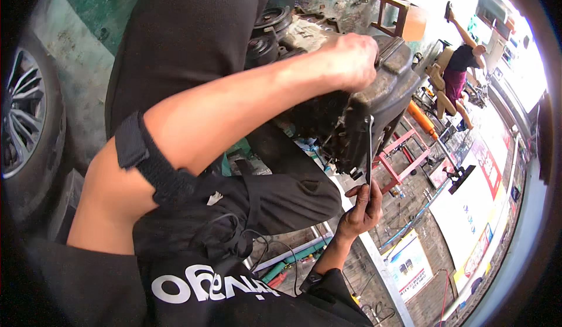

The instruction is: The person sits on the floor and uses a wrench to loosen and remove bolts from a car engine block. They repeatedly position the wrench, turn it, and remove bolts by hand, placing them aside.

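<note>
A greasy engine point(386, 81), with a dark grey casing, stands in front of my bent knee. Over its upper part reaches my left arm; my left hand point(353, 62) is closed against the casing, slightly blurred, and whatever its fingers grip is hidden. Lower down, my right hand point(364, 209) grips the lower end of a long slim metal wrench point(369, 151). The wrench points upward, its head against or just in front of the engine's side; contact cannot be made out.
Round pulleys point(273, 20) sit on the engine's far left. A car wheel point(26, 116) stands at the left. To the right are a red metal frame point(404, 162), an orange cylinder point(422, 120) and a flat printed board point(408, 265). Another person point(459, 69) sits farther back, near a wooden stool point(404, 20).
</note>
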### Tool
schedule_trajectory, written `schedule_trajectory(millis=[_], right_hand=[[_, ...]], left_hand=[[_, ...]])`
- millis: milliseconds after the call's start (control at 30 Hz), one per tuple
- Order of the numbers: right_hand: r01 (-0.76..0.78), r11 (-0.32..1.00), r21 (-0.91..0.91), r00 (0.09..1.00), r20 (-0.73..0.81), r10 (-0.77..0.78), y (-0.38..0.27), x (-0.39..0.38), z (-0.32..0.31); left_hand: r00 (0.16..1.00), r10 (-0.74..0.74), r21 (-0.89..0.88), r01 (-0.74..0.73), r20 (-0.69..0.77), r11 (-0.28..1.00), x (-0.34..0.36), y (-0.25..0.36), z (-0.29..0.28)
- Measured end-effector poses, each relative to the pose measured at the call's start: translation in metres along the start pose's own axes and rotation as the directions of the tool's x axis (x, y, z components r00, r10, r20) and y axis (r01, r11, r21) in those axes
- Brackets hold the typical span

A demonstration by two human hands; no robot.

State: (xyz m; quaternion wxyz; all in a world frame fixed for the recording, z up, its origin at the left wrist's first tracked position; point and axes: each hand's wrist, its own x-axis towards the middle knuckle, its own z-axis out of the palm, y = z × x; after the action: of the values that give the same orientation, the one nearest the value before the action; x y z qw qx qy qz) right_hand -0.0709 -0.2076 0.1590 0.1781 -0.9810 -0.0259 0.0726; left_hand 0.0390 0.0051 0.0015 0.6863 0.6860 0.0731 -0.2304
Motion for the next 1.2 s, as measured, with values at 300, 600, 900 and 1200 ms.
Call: schedule_trajectory(millis=[300, 600, 900, 1200], right_hand=[[-0.089, 0.992, -0.094, 0.976, 0.19, 0.106, 0.017, 0.01, 0.018], [-0.781, 0.392, 0.486, 0.624, 0.621, 0.475, 0.038, -0.005, 0.028], [-0.122, 0.223, 0.967, 0.951, 0.049, 0.306, 0.09, -0.043, 0.001], [-0.184, -0.362, 0.914, 0.874, 0.32, 0.365, 0.155, -0.027, -0.055]], left_hand=[[0.999, -0.039, -0.027, 0.038, -0.021, 0.999, -0.002, -0.008, 0.02], [0.979, 0.189, 0.488, -0.203, 0.078, 0.849, -0.013, 0.012, 0.009], [0.925, 0.322, 0.704, -0.364, 0.199, 0.61, -0.016, 0.014, 0.015], [0.828, 0.533, 0.766, -0.454, 0.173, 0.455, -0.032, 0.003, 0.029]])
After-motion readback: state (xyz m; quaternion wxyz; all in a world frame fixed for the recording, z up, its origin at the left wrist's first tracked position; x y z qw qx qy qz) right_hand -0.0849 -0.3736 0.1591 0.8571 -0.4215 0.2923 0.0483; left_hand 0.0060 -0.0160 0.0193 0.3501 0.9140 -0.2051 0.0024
